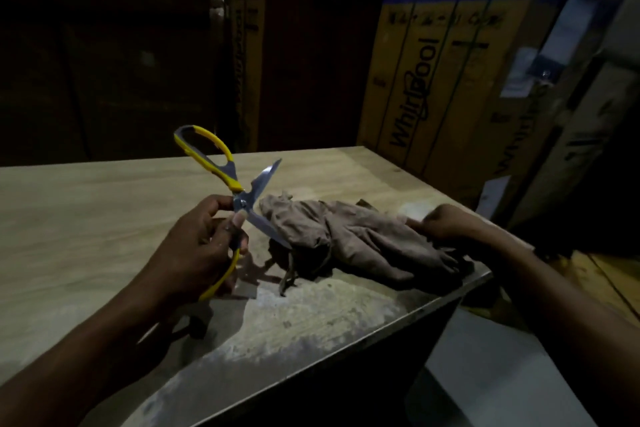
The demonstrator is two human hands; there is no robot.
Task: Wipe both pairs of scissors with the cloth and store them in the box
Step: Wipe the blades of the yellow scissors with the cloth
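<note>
My left hand (204, 236) grips a pair of yellow-handled scissors (225, 180) near the pivot, above the wooden table (86, 204). The scissors are spread wide open: one handle points up and away, one blade points up to the right, and the other blade slants down toward the cloth. The crumpled brown cloth (349, 239) lies on the table just right of the scissors. My right hand (440, 222) rests on the cloth's right end with fingers curled into it. A second pair of scissors and a storage box are not visible.
The table's right edge (460, 291) drops off close to the cloth. Tall cardboard appliance cartons (450, 62) stand behind and to the right of the table. The near part of the tabletop is worn and stained. The room is dim.
</note>
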